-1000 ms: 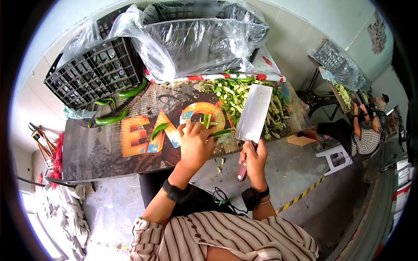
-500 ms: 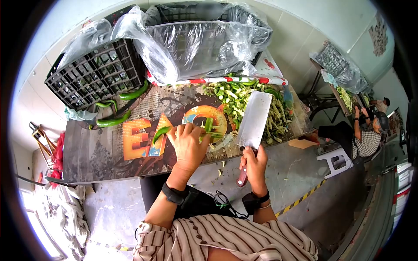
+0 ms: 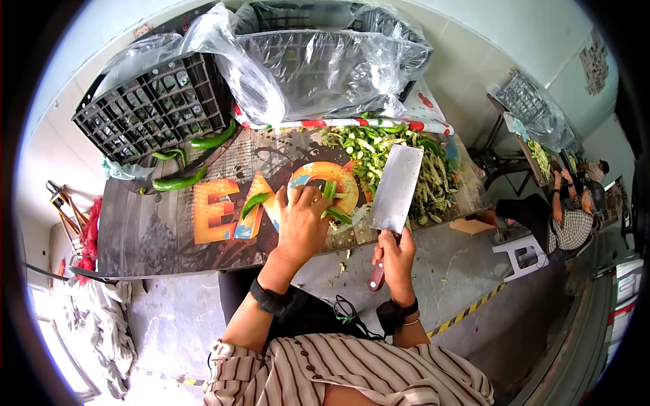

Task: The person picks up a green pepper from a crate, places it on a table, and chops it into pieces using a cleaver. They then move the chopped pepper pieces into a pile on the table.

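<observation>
My left hand (image 3: 302,220) rests palm down on the table with its fingers curled over cut green pepper pieces (image 3: 330,190), which stick out on its right side. Left of the fingers lies a pointed green pepper end (image 3: 254,204). My right hand (image 3: 396,258) grips the dark reddish handle of a cleaver (image 3: 397,189). The broad blade points away from me, over the edge of a heap of chopped green peppers (image 3: 430,186). What lies beneath my left palm is hidden.
Whole green peppers (image 3: 179,181) lie at the left, beside a tilted black crate (image 3: 152,108). A plastic-lined crate (image 3: 325,74) stands at the back of the printed table (image 3: 145,237). Another person (image 3: 572,227) sits at the right, near a white stool (image 3: 520,256).
The view has shifted slightly. My left hand's fingers have moved a little on the pepper pieces, and one piece beside it now points lower right. The cleaver stays in my right hand.
</observation>
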`<state>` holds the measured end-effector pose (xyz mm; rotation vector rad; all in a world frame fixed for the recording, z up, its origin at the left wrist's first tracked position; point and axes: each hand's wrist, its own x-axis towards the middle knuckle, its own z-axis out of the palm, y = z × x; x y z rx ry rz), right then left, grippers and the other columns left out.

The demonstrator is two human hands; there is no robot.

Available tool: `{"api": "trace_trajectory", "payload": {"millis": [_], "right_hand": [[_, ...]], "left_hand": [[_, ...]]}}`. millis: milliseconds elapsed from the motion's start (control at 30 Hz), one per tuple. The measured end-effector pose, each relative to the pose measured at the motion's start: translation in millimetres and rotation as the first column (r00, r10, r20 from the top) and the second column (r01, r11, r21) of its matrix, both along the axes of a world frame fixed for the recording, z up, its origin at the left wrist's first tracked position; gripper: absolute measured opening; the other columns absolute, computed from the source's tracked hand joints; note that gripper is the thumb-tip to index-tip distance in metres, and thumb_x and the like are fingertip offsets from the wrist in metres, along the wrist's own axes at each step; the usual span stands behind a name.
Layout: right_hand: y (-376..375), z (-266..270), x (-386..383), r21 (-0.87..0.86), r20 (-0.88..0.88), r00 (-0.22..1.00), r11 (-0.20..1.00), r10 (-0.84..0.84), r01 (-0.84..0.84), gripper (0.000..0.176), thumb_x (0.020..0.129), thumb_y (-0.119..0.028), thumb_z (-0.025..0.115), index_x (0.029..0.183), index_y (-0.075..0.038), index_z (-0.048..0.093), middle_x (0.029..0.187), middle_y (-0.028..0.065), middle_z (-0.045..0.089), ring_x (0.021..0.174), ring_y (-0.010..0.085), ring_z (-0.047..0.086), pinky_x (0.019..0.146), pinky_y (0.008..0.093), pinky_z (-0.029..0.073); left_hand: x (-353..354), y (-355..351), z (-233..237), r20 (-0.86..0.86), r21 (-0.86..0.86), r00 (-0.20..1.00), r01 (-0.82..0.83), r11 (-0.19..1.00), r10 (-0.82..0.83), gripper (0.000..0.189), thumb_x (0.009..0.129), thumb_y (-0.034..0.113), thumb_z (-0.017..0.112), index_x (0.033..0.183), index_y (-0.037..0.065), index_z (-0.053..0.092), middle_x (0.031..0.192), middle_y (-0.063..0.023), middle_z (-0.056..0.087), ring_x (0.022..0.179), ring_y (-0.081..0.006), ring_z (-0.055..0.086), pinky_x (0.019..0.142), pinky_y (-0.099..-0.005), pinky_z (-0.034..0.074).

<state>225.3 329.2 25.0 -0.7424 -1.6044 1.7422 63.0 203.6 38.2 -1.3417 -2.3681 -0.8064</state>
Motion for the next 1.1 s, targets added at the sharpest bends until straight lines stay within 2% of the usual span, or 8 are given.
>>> {"api": "trace_trajectory", "payload": {"millis": [167, 267, 500, 633, 767, 833, 967, 1100], "right_hand": [[0.6, 0.5, 1.2, 0.01, 0.001, 1.0, 1.0, 0.014, -0.014, 0.011, 0.096, -0.01, 0.053, 0.09, -0.003, 0.048, 0.063, 0.0008, 0.05, 0.045, 0.008, 0.049, 0.04, 0.024, 0.042], [0.4, -1.0, 1.2, 0.005, -0.001, 1.0, 1.0, 0.02, -0.02, 0.011, 0.096, -0.01, 0.053, 0.09, -0.003, 0.048, 0.062, 0.0009, 0.049, 0.045, 0.008, 0.049, 0.04, 0.0242, 0.043], [2.5, -1.9, 1.9, -0.004, 0.003, 1.0, 1.0, 0.027, -0.027, 0.011, 0.095, -0.01, 0.054, 0.089, -0.002, 0.047, 0.062, 0.0013, 0.049, 0.046, 0.0086, 0.049, 0.041, 0.0249, 0.043], [-0.3, 2.5, 1.6, -0.019, 0.012, 1.0, 1.0, 0.006, -0.006, 0.013, 0.095, -0.011, 0.054, 0.089, -0.002, 0.047, 0.066, 0.0016, 0.049, 0.048, 0.0087, 0.049, 0.041, 0.0261, 0.043], [-0.3, 3.8, 2.3, -0.031, 0.011, 1.0, 0.999, 0.024, -0.024, 0.012, 0.094, -0.01, 0.054, 0.09, -0.002, 0.047, 0.067, 0.0016, 0.048, 0.049, 0.0088, 0.049, 0.042, 0.0264, 0.043], [-0.9, 5.9, 3.0, -0.08, 0.023, 0.999, 0.996, 0.032, -0.03, 0.011, 0.094, -0.01, 0.054, 0.091, -0.002, 0.046, 0.068, 0.002, 0.048, 0.049, 0.0094, 0.049, 0.042, 0.0268, 0.044], [-4.8, 15.4, 6.6, -0.194, -0.07, 0.994, 0.976, 0.089, -0.101, 0.01, 0.094, -0.009, 0.053, 0.092, -0.002, 0.046, 0.07, 0.0029, 0.048, 0.051, 0.0102, 0.05, 0.042, 0.0272, 0.044], [-14.7, 36.6, 10.7, -0.294, -0.045, 0.97, 0.925, 0.237, -0.24, 0.01, 0.095, -0.01, 0.052, 0.095, -0.003, 0.046, 0.074, 0.0043, 0.05, 0.055, 0.0107, 0.051, 0.043, 0.0274, 0.046]], "left_hand": [[-3.8, 6.1, 3.7, 0.076, 0.174, 0.996, -0.059, 0.983, 0.047, 0.013, 0.072, 0.017, 0.071, 0.083, 0.01, 0.069, 0.103, -0.0023, 0.059, 0.107, -0.0246, 0.049, 0.099, -0.0445, 0.031], [-4.2, 5.1, 2.6, 0.168, 0.17, 0.978, -0.155, 0.973, 0.126, 0.012, 0.074, 0.02, 0.07, 0.08, 0.009, 0.069, 0.102, -0.0019, 0.059, 0.108, -0.0251, 0.049, 0.098, -0.0431, 0.031], [-4.1, 8.2, -5.3, 0.158, 0.048, 0.964, -0.226, 0.973, 0.216, 0.018, 0.075, 0.026, 0.069, 0.083, 0.01, 0.07, 0.105, -0.0022, 0.059, 0.109, -0.0252, 0.049, 0.099, -0.0442, 0.03], [-3.5, 11.0, -8.9, 0.129, 0.084, 0.972, -0.208, 0.974, 0.197, 0.022, 0.074, 0.024, 0.069, 0.091, 0.009, 0.07, 0.106, -0.0032, 0.058, 0.109, -0.0257, 0.048, 0.098, -0.0435, 0.031], [-2.2, 16.4, -16.4, 0.215, 0.178, 0.975, -0.1, 0.979, 0.06, 0.023, 0.071, 0.019, 0.07, 0.091, 0.008, 0.07, 0.106, -0.0034, 0.058, 0.107, -0.026, 0.048, 0.096, -0.0404, 0.033], [-2.1, 19.0, -18.5, 0.27, 0.214, 0.963, -0.066, 0.975, 0.005, 0.018, 0.068, 0.018, 0.069, 0.083, 0.008, 0.068, 0.104, -0.0031, 0.057, 0.107, -0.0252, 0.048, 0.098, -0.0455, 0.032], [-2.8, 12.9, -19.4, 0.241, 0.221, 0.97, -0.087, 0.971, 0.032, 0.017, 0.067, 0.015, 0.069, 0.082, 0.007, 0.066, 0.102, -0.0029, 0.057, 0.106, -0.0253, 0.049, 0.098, -0.0445, 0.032], [-9.0, -27.5, 0.3, 0.154, 0.232, 0.97, -0.222, 0.947, 0.19, 0.016, 0.066, 0.013, 0.067, 0.08, 0.007, 0.065, 0.1, -0.003, 0.059, 0.102, -0.0255, 0.05, 0.096, -0.0425, 0.033]]}}
